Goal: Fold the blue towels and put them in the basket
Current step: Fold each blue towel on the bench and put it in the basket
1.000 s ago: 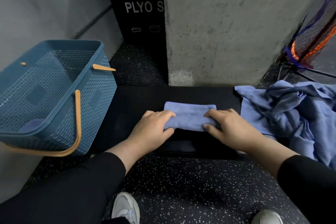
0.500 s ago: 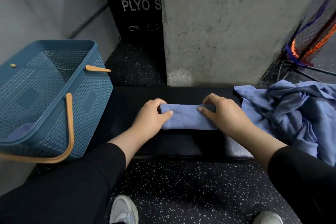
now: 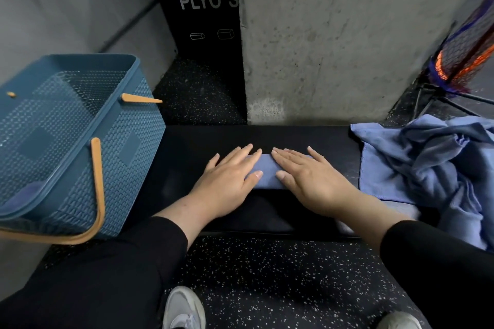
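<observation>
Blue basket (image 3: 80,125), orange handles, at far left beside the black bench (image 3: 294,139); a blue cloth lies in its bottom. Black panel (image 3: 203,21) behind, lettered "PLYO S", rest hidden. Left hand (image 3: 227,181) and right hand (image 3: 307,179), fingers straight, press flat on folded blue towel (image 3: 264,172) at bench centre. Unfolded blue towels (image 3: 427,163) heaped at bench's right end.

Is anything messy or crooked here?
Yes. The blue basket sits tipped, not flat, and the towel pile lies crumpled, hanging off the bench.
</observation>
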Motion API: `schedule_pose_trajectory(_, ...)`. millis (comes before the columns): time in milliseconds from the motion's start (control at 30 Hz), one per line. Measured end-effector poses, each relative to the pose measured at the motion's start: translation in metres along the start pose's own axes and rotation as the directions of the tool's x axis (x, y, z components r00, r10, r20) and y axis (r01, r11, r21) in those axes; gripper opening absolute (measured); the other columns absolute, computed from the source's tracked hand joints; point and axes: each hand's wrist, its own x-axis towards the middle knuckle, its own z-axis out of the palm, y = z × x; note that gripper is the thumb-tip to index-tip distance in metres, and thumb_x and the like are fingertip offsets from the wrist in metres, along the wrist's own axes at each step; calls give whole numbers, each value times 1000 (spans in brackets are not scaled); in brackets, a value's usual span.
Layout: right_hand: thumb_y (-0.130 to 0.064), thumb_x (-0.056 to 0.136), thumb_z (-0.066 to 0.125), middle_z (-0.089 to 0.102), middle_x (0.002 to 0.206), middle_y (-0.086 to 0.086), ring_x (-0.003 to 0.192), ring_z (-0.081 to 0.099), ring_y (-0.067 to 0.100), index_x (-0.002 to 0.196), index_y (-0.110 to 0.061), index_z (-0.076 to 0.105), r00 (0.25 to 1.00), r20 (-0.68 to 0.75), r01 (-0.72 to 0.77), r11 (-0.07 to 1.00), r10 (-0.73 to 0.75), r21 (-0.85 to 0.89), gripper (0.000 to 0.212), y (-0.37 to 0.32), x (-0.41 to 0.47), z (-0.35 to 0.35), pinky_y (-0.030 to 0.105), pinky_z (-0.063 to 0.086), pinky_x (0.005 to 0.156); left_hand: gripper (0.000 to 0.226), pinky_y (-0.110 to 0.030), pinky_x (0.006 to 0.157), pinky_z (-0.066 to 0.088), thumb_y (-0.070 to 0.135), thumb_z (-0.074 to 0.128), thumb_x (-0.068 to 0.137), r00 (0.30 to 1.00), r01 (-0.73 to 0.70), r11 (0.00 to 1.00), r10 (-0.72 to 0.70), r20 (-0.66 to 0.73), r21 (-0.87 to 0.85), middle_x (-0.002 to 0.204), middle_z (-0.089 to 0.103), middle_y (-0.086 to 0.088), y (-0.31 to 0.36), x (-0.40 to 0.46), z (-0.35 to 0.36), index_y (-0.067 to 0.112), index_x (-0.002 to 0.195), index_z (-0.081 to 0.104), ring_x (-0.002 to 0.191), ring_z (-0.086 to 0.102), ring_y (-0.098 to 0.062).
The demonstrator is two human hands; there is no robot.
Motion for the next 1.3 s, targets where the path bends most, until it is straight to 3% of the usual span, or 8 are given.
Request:
schedule_pose_trajectory(367, -44, 88, 64, 65, 117, 1, 104, 61, 22, 135, -25, 52, 953, 254, -202, 972, 167, 120, 52, -8, 20, -46, 35, 48, 89, 71, -37, 118, 28, 53, 64, 89, 996, 75, 948, -86, -21, -309, 148, 44, 12, 1, -7, -15, 38, 151, 34, 141, 36, -18)
schedule_pose_trajectory(533, -46, 77, 71, 68, 95, -5, 84, 64, 16, 110, -28, 64, 918, 338, -283, 940, 207, 193, 38, -15, 15, -57, 33, 54, 75, 57, -6, 92, 31, 31, 69, 91, 999, 44, 878, -49, 2, -476, 140, 47, 14, -1, -5, -23, 38, 142, 45, 126, 42, 1)
schedule_pose_trajectory(633, -40, 79, 69, 63, 74, -6, 66, 57, 13, 88, -22, 63, 922, 334, -291, 921, 198, 257, 20, -17, 10, -58, 27, 42, 57, 58, -22, 104, 42, 26, 73, 88, 998, 34, 803, -59, -23, -595, 137, 52, 11, -1, -4, -22, 39, 139, 49, 125, 51, -5)
schedule_pose_trajectory(733, -33, 80, 70, 55, 64, -8, 60, 48, 10, 78, -19, 62, 942, 250, -323, 810, 224, 489, 16, -17, 6, -60, 29, 37, 58, 75, -36, 101, 52, 29, 80, 83, 967, 112, 580, -249, -45, -807, 136, 56, 3, 6, -2, -27, 34, 147, 41, 117, 61, -12)
schedule_pose_trajectory(833, -40, 76, 76, 66, 74, -2, 69, 59, 12, 88, -24, 66, 948, 142, -298, 643, 283, 705, 23, -20, 7, -68, 34, 45, 66, 84, -45, 94, 57, 48, 78, 83, 874, 269, 155, -453, 174, -951, 134, 60, -9, 19, -5, -47, 24, 152, 35, 110, 67, -25)
schedule_pose_trajectory(1033, -48, 63, 87, 72, 109, -9, 103, 69, 15, 116, -35, 58, 962, 169, -250, 437, 215, 864, 61, -45, 5, -84, 43, 54, 96, 31, -44, 104, 50, 24, 65, 97, 948, 97, -160, -286, 140, -982, 116, 74, -8, 50, -19, -82, 11, 125, 62, 110, 70, -23)
schedule_pose_trajectory(1133, -42, 69, 88, 69, 123, -9, 112, 67, 14, 135, -26, 50, 969, 161, -208, 267, 187, 941, 78, -63, 0, -100, 46, 50, 103, 22, -40, 97, 54, 16, 65, 94, 953, 15, -158, -298, 62, -987, 112, 75, -10, 54, -26, -102, 12, 116, 66, 109, 70, -23)
schedule_pose_trajectory(1300, -40, 85, 73, 73, 115, 7, 110, 68, 30, 117, -16, 69, 977, 148, -189, 298, 155, 936, 41, -100, -13, -134, 61, 43, 106, 28, -41, 95, 57, 12, 67, 92, 942, -112, 70, -310, -129, -991, 111, 76, -4, 54, -58, -144, 19, 119, 68, 106, 72, -17)
